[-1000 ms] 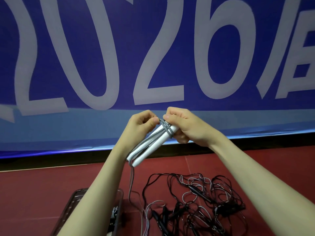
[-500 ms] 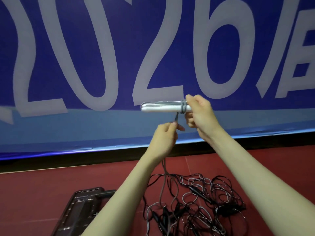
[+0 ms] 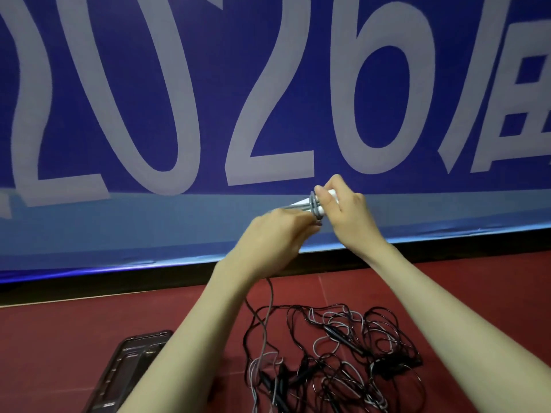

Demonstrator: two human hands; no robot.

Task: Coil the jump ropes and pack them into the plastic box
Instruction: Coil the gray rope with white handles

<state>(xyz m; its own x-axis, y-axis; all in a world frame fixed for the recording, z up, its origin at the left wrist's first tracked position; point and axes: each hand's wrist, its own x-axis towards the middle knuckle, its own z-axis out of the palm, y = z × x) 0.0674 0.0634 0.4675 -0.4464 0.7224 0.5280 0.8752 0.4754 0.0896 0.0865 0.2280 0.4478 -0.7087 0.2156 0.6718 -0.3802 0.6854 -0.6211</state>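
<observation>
My right hand (image 3: 346, 213) grips the white handles (image 3: 323, 204) of a grey jump rope held up in front of the banner. Grey cord is wound round the handles near my thumb. My left hand (image 3: 277, 234) is curled over the near part of the bundle, and its fingers hide how it holds the cord. The loose grey cord (image 3: 269, 296) hangs from that hand down to the floor. A tangled pile of black and grey jump ropes (image 3: 343, 353) lies on the red floor below. The dark plastic box (image 3: 131, 365) sits at the lower left, partly behind my left forearm.
A big blue banner (image 3: 208, 84) with pale numerals fills the wall ahead. A black strip (image 3: 89, 287) runs along its base, above the red floor (image 3: 59, 329).
My left hand has come back up from below the handles to the wrapped bundle. My right hand has tilted the handles and lowered them slightly. The grey cord has gone further round the handles.
</observation>
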